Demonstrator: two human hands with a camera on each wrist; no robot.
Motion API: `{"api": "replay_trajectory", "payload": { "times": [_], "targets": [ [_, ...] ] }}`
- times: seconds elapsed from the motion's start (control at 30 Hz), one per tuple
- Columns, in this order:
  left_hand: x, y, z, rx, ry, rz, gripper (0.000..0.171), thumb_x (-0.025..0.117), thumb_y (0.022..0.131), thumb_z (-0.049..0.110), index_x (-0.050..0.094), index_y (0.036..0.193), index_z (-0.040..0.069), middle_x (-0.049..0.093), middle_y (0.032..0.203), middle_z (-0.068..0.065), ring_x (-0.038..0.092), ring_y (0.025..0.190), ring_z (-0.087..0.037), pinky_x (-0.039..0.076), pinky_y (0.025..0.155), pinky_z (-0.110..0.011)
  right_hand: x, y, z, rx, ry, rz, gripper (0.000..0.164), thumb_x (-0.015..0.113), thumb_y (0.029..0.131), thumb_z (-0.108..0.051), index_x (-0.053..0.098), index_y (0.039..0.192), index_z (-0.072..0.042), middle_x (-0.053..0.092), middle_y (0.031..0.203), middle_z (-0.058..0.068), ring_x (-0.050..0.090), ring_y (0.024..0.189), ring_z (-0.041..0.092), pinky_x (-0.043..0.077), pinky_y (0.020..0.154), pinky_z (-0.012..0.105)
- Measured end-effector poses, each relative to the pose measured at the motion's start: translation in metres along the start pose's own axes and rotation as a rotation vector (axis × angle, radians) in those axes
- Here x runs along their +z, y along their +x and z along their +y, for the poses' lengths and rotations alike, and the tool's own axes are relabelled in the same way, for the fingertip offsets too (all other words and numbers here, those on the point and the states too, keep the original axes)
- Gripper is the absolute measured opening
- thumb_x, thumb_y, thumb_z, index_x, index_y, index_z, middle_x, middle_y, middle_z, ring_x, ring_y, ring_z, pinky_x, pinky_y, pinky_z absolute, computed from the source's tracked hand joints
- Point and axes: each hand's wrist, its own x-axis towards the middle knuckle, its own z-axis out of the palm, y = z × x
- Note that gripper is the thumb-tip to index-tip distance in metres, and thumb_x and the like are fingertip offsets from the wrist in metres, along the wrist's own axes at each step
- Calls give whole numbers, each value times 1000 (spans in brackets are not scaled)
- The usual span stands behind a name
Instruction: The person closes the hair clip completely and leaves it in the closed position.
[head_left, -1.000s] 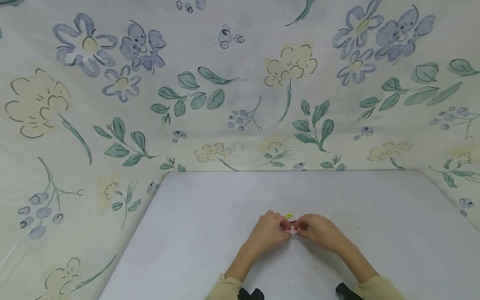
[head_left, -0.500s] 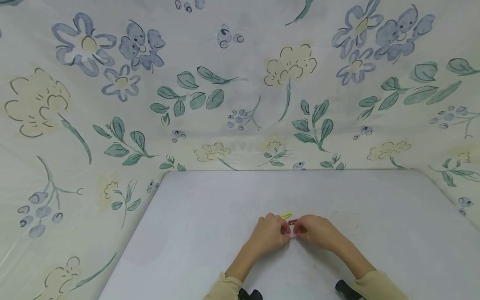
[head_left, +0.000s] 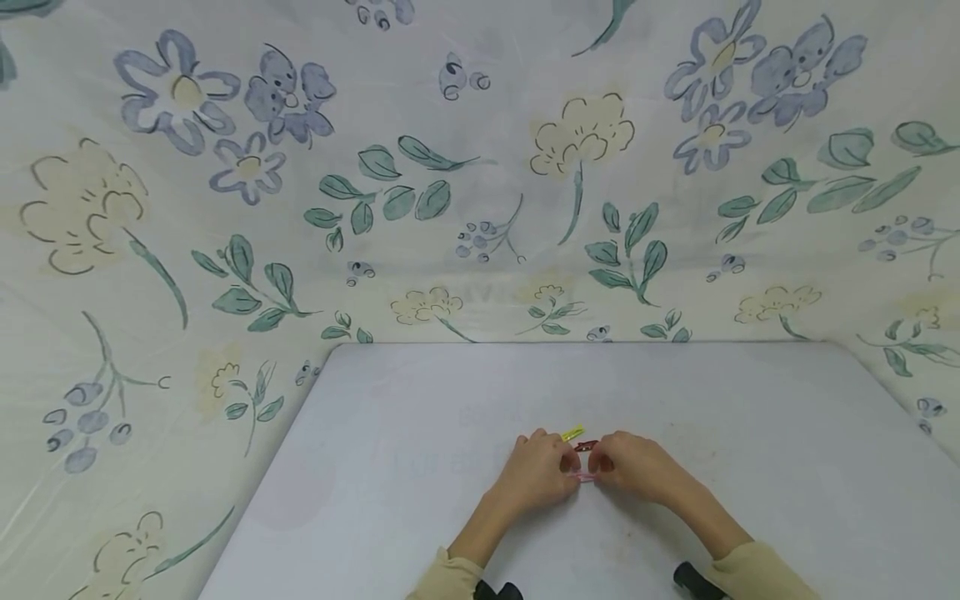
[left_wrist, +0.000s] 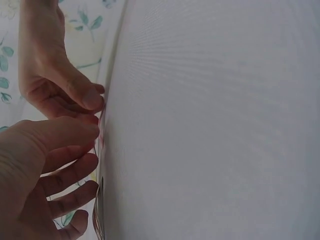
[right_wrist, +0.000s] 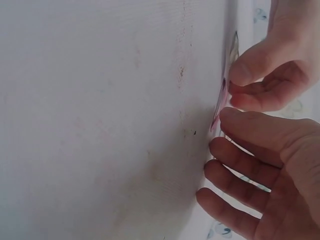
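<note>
My left hand point(head_left: 536, 471) and right hand point(head_left: 636, 468) meet over the white tabletop, fingertips a short gap apart. Between them lies a small pink hair clip point(head_left: 586, 477), pinched near one end by each hand's thumb and finger. In the right wrist view the pink hair clip point(right_wrist: 218, 109) is seen almost edge-on, at the right thumb's tip. Just beyond the fingertips is a red hair clip point(head_left: 586, 447) with shiny spots. A yellow hair clip point(head_left: 573, 433) lies farther back, partly behind the left hand's fingers. The other fingers of both hands are loosely bent.
The white tabletop point(head_left: 420, 417) has a straight back edge and rounded corners. Floral cloth point(head_left: 495, 317) surrounds it behind and at the sides. Thin curved edges of a metallic-looking piece point(left_wrist: 97, 212) show beside the left fingers. Black straps point(head_left: 693, 579) sit at the wrists.
The pink hair clip has come slightly nearer to me between both hands and shows as a narrower strip. The red and yellow hair clips are more exposed beyond the fingers.
</note>
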Motion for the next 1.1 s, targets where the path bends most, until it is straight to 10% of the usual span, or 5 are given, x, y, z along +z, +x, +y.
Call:
{"api": "replay_trajectory", "payload": {
  "times": [1.1],
  "targets": [
    [-15,-2,-10,-43,-187,42,21,74,84,27,73,104,20,66,100,7,54,91,-9,43,86,-36,-10,0,12,52,175,120,14,74,86,-9,73,98,-16,65,89,-10,56,83,10,51,76,32]
  ]
}}
